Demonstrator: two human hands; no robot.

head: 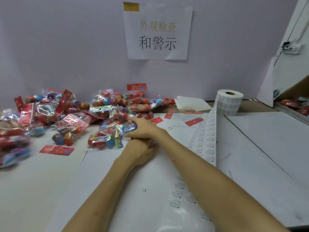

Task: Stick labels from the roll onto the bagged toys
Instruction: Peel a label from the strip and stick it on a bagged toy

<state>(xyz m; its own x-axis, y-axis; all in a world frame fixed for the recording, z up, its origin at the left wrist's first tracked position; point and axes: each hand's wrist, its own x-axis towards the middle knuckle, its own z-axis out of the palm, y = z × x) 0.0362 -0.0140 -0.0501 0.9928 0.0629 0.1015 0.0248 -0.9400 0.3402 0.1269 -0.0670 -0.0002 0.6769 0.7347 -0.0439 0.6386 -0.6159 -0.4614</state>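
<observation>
A heap of clear bagged toys (100,111) with red and blue balls covers the table's left and middle. The nearest bagged toy (107,138) lies at the heap's front edge. My right hand (143,128) reaches across and pinches that bag's right edge between fingers and thumb. Just below my right wrist, my left hand (139,151) rests on the white paper with its fingertips tucked out of sight. The label roll (229,102) stands at the back right. Its strip of labels (204,139) trails toward me.
Loose red header cards (56,149) lie on the table, more of them near the roll. Folded white tissue (192,103) sits left of the roll. A small rubber band (170,128) lies on the white sheets (150,190). A wall with a paper sign (157,30) stands behind.
</observation>
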